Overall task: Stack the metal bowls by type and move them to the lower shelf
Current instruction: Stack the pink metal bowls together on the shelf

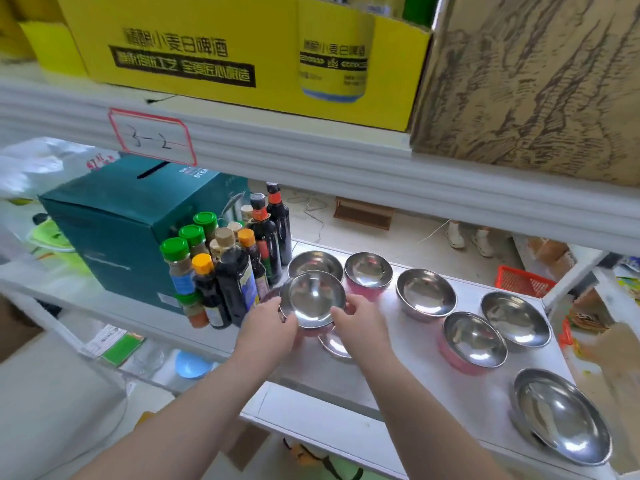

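Both hands grasp one round, shiny steel bowl with a pink outer shell [312, 299], raised just above the white shelf [433, 382]: the left hand [268, 327] grips its left rim, the right hand [360, 318] its right rim. Under it sits what looks like another bowl [334, 344], mostly hidden. Just behind stands a plain steel bowl [315, 263]; a pink-shelled bowl [368, 271] is beside that. A cluster of dark sauce bottles [239, 268] stands to the left.

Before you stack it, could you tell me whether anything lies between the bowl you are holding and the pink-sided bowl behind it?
Nothing visible does; the held bowl and the pink-sided bowl have only bare shelf between them.
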